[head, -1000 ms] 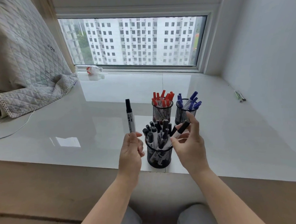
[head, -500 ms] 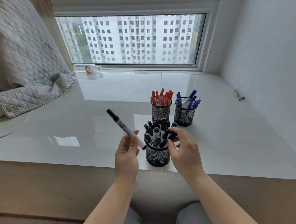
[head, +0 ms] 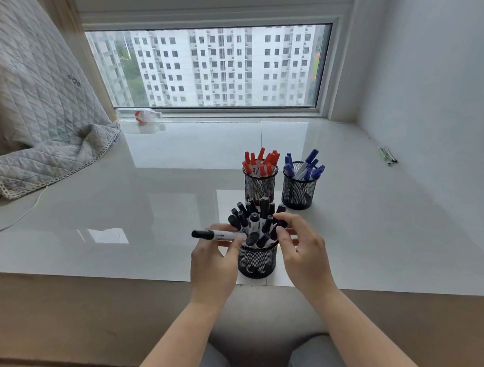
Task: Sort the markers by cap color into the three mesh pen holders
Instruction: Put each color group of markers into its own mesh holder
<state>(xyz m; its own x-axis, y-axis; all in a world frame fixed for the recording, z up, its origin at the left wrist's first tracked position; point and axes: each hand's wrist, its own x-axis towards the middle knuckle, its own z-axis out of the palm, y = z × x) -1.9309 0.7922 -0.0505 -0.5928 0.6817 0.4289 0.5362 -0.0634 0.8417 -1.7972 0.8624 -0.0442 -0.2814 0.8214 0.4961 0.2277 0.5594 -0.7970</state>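
— Over on the far left we see a quilted blanket slumped onto the white sill, with a plastic bottle lying by the window. Then comes our left hand?

— Yes. Its fingers are curled round a black-capped marker, held nearly level, cap pointing left, the barrel's end just at the rim of the near mesh holder.

— And that holder is crowded with black caps already.

— Packed. Our right hand is at the bundle, fingertips pinching one black cap, perhaps to part them; we cannot be sure.

— How will the marker handle?

— Light, stiff, smooth plastic, we'd judge. Slippery if pinched at the cap alone, so we'd hold mid-barrel and tip the tail down into a gap.

— Further right?

— Behind stand the red holder and, beside it, the blue holder, each with its own colour. We judge the sorting nearly finished.
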